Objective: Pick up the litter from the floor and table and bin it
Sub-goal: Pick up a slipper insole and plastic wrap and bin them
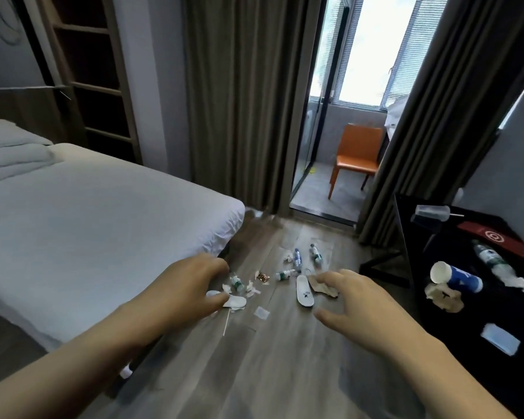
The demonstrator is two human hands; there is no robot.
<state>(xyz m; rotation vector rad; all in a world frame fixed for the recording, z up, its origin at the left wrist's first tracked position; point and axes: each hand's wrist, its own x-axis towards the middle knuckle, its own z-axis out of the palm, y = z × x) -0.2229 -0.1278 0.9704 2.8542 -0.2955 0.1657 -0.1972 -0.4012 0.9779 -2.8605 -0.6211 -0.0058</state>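
Litter lies scattered on the wooden floor ahead: several plastic bottles (297,260), a white slipper (304,291), a second white slipper (236,301), crumpled tissues (251,288), a brown paper scrap (322,286) and a thin stick (226,323). On the black table (412,237) at the right lie a blue-and-white paper cup (454,277), a crushed bottle (493,263), crumpled brown paper (443,297) and a white packet (500,343). My left hand (182,288) and my right hand (363,309) reach forward over the floor, fingers apart, holding nothing. No bin is in view.
A white bed (88,213) fills the left side, its corner close to the litter. Grey curtains (239,101) hang behind. An open glass door leads to a balcony with an orange chair (356,155). A wooden shelf (88,71) stands at the back left.
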